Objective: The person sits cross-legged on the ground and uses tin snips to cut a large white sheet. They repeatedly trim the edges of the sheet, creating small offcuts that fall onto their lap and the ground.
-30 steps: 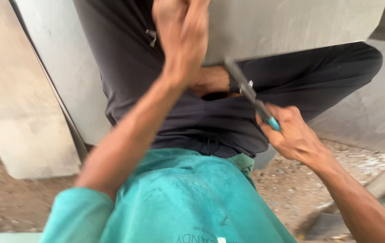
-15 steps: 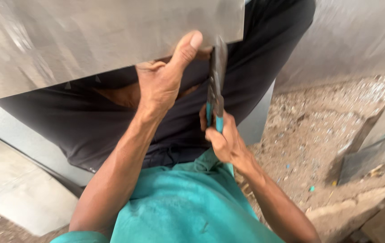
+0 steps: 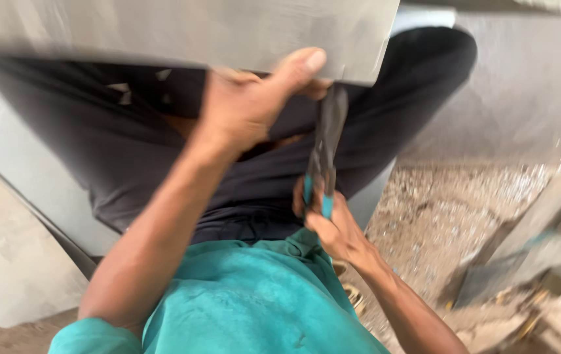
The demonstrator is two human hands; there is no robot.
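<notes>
A metal workshop: sheet metal point(image 3: 182, 29), snips point(image 3: 323, 154), scrap-littered ground point(image 3: 450, 216).

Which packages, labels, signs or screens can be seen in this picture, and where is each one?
None can be seen. The left hand grips the lower edge of a plain grey metal sheet with no label on it. The right hand holds snips with blue handles, their blades at that edge. The things on the ground at the right are too blurred to tell.
</notes>
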